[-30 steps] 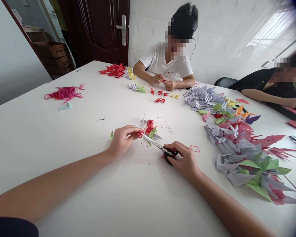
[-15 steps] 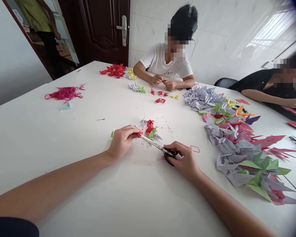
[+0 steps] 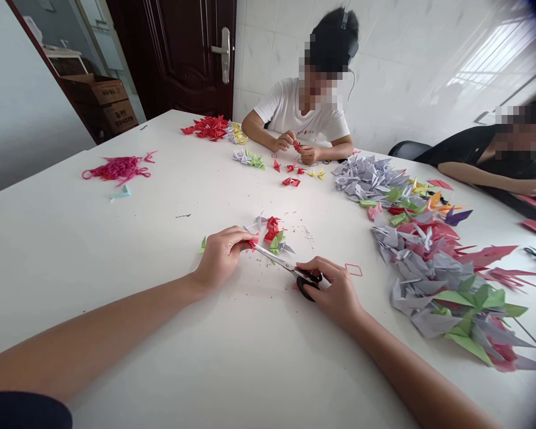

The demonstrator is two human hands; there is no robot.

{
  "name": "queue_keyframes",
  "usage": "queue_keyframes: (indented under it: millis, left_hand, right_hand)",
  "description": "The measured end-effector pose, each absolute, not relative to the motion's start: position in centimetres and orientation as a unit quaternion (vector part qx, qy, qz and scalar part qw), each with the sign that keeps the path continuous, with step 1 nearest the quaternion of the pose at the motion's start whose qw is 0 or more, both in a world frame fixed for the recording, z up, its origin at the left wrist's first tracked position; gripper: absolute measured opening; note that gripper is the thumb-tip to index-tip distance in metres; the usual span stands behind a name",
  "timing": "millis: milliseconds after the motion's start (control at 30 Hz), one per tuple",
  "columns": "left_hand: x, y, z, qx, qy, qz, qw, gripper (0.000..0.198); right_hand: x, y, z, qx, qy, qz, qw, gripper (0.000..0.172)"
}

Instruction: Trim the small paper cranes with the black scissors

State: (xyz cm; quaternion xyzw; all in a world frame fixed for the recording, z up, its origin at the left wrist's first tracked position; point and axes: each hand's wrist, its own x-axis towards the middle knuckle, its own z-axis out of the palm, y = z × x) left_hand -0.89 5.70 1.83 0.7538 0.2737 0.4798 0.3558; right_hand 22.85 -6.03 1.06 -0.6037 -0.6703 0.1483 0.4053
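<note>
Between thumb and fingers, my left hand [image 3: 223,253] pinches a small red folded paper piece [image 3: 254,241], mostly hidden by the fingertips. My right hand [image 3: 335,286] is closed through the black handles of a pair of scissors [image 3: 277,259], whose blade tips touch or nearly touch that red paper. Just beyond the blades lie a red folded paper piece [image 3: 272,229], a green one [image 3: 277,241] and a grey one [image 3: 258,223]. Tiny paper scraps are scattered around them. Part of another green piece [image 3: 202,245] shows beside my left hand.
A long pile of folded paper cranes [image 3: 433,262] covers the table's right side. Pink cord [image 3: 118,170] lies at the left, a red pile [image 3: 208,127] at the back. One person [image 3: 301,113] sits opposite handling red paper; another [image 3: 482,152] sits at the right.
The person in a green top has gone from the doorway, uncovering cardboard boxes. Opposite, the seated person's red paper sits slightly higher between the fingers. My own hands have barely moved.
</note>
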Motion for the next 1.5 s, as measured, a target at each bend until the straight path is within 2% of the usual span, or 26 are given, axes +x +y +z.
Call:
queue_keyframes:
  millis: [1500]
  left_hand:
    - [-0.91,5.87,1.28,0.776,0.271,0.47,0.32,0.023]
  right_hand:
    - [22.97,-6.07,1.52,-0.591,-0.702,0.131,0.374,0.015]
